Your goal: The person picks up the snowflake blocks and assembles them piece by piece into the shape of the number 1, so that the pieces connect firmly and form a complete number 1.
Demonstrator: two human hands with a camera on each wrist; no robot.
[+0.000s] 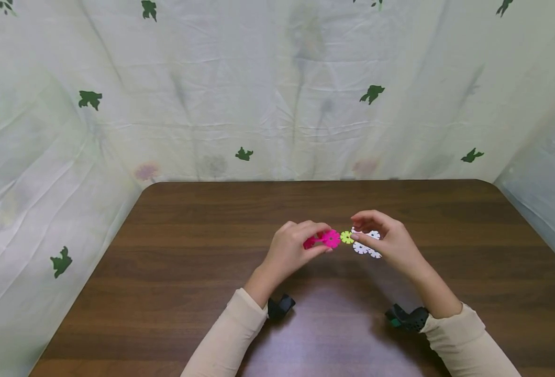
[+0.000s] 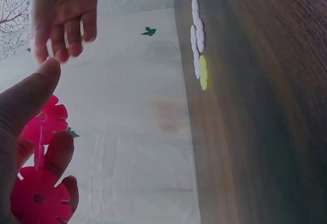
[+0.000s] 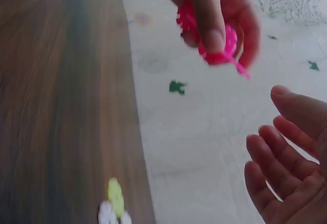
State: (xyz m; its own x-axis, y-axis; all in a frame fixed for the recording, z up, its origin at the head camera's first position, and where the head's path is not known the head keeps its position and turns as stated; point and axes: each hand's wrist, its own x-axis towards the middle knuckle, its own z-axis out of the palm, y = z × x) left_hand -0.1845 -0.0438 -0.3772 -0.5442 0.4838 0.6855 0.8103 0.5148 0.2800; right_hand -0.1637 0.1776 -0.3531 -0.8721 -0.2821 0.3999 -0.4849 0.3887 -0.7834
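My left hand (image 1: 292, 243) pinches several pink interlocking flower discs (image 1: 331, 239), slotted together, above the table. In the left wrist view, one pink disc (image 2: 41, 196) hangs lower in the fingers, joined through an edge-on piece to another. My right hand (image 1: 395, 242) hovers to the right, its fingers loosely bent and nothing between them. On the tabletop beyond the hands lie a yellow-green flower disc (image 1: 346, 237) and several white flower discs (image 1: 361, 248). The right hand partly covers the white ones in the head view.
The brown wooden table (image 1: 188, 262) stretches out on both sides. A pale cloth (image 1: 268, 104) with green leaf shapes hangs behind it. Dark wrist devices (image 1: 407, 318) sit on both wrists, by the cream sleeves.
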